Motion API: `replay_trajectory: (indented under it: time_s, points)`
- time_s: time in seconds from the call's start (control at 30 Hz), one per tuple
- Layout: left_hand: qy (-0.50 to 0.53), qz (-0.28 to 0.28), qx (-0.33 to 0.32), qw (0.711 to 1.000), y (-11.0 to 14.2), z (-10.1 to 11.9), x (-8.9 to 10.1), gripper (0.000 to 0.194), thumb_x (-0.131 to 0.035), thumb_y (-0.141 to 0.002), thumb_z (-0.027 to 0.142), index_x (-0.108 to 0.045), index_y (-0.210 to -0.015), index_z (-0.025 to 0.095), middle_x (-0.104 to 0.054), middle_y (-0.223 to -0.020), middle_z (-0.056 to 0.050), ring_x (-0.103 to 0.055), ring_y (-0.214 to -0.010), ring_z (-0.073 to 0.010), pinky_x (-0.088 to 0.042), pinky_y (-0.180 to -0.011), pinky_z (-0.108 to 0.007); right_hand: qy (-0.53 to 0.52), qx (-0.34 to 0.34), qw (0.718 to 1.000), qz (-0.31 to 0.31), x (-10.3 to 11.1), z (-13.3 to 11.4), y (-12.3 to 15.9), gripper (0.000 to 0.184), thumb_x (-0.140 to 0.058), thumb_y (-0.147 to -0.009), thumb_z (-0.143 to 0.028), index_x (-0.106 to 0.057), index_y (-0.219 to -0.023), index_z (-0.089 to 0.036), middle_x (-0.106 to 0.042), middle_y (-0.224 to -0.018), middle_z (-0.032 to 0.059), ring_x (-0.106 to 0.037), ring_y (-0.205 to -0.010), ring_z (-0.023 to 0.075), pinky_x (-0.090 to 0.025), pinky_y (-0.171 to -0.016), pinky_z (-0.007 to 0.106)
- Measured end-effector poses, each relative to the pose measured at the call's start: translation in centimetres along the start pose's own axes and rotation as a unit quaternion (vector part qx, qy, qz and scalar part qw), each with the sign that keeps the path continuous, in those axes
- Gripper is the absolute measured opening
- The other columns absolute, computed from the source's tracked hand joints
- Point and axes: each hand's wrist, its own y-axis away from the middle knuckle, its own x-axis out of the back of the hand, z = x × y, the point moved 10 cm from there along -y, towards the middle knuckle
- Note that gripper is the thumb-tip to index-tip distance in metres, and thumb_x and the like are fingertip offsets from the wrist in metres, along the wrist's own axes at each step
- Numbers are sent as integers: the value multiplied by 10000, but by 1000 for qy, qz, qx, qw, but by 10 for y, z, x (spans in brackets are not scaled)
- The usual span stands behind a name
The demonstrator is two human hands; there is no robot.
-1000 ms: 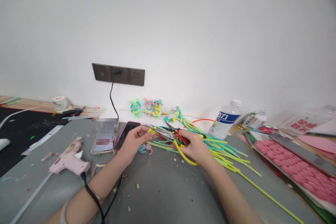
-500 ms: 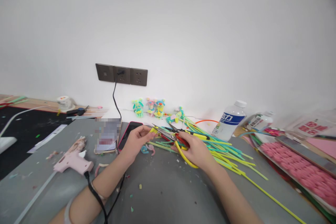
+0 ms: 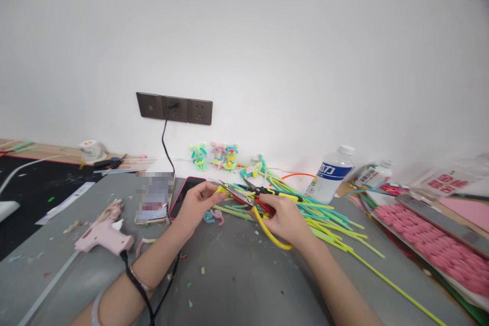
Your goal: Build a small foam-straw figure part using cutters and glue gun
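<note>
My left hand (image 3: 198, 205) pinches a small yellow piece (image 3: 220, 191), apparently fuzzy pipe cleaner, between thumb and fingertips. Scissors (image 3: 270, 230) with yellow-edged handles are gripped in my right hand (image 3: 281, 216), their blades pointing left at the yellow piece. Whether the blades touch it I cannot tell. A second tool, black-and-yellow pliers (image 3: 282, 194), lies just behind the right hand on a spread of green and yellow pipe cleaners (image 3: 328, 224). Small curled blue and pink pieces (image 3: 214, 217) rest on the table below my left fingers.
A pink glue gun (image 3: 105, 237) with a black cable lies at left, beside two phones (image 3: 155, 198). Several small fuzzy figures (image 3: 217, 157) stand by the wall. A bottle (image 3: 330, 175) and a pink woven item (image 3: 428, 239) are to the right.
The scissors' blades have shifted slightly and their yellow handle has swung a little down and right. My left hand keeps its pinch. The whole view has drifted slightly.
</note>
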Motion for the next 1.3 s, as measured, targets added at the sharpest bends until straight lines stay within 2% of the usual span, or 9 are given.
replay_trajectory:
  time_s: [0.13, 0.37, 0.8, 1.17, 1.3]
  points:
    - [-3, -5, -2, 1000, -1, -2, 0, 350, -809, -648, 461, -626, -691, 166, -587, -614, 32, -482, -579, -101, -348, -550, -201, 2, -7, 1000, -11, -2, 2, 0, 294, -585, -812, -385, -480, -600, -211, -541, -559, 6, -444, -507, 145, -243, -517, 254]
    - [-10, 0, -2, 1000, 0, 2, -1, 375, -808, -633, 489, -615, -664, 169, -576, -595, 32, -482, -570, -107, -346, -543, -205, -2, -4, 1000, -16, -3, 0, 0, 312, -562, -841, -414, -506, -614, -208, -557, -573, 11, -450, -510, 144, -240, -518, 254]
    - [13, -8, 7, 1000, -2, -5, 1, 341, -821, -642, 447, -634, -688, 165, -661, -667, 7, -580, -644, -127, -394, -587, -204, 5, -4, 1000, -25, -6, 0, 1, 335, -536, -865, -437, -486, -622, -212, -570, -586, 18, -488, -526, 156, -254, -527, 255]
    - [31, -11, 19, 999, -1, -4, -2, 383, -843, -597, 475, -637, -690, 166, -680, -672, 1, -635, -701, -152, -427, -621, -210, 14, -10, 999, -38, -9, 0, 1, 235, -540, -813, -304, -436, -624, -213, -550, -585, 14, -456, -527, 149, -238, -531, 254]
    - [25, -11, 13, 1000, -1, -1, -2, 375, -835, -610, 469, -628, -678, 164, -661, -640, 13, -607, -651, -129, -418, -598, -204, 13, -14, 999, -39, -8, 0, 1, 287, -525, -843, -367, -433, -621, -211, -530, -571, 10, -428, -514, 141, -227, -529, 251]
